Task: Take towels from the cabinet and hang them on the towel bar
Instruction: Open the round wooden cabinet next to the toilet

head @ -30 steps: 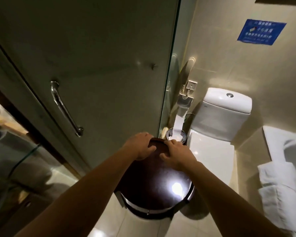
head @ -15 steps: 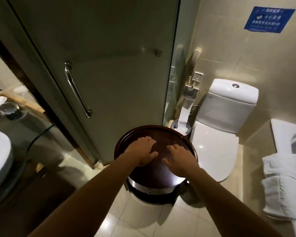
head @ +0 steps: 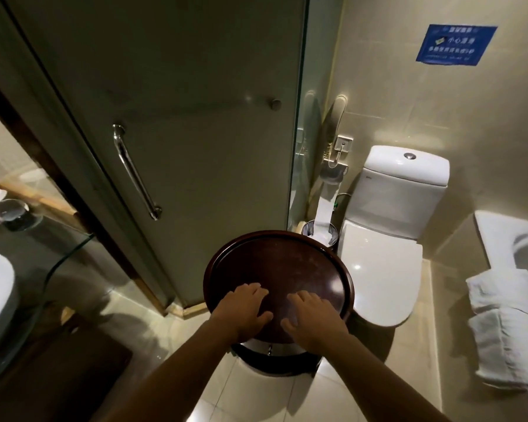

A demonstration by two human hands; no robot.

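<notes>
Now both hands, left point(head: 247, 309) and right point(head: 310, 318), lie flat and empty nearer the round table's point(head: 275, 257) near edge than before

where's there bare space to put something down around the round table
The far half of the round dark wooden tabletop, beyond the left hand and right hand resting flat, shows bare. So does the closed white toilet lid. It is tight between the table, the small bin and the frosted glass shower door.
</notes>
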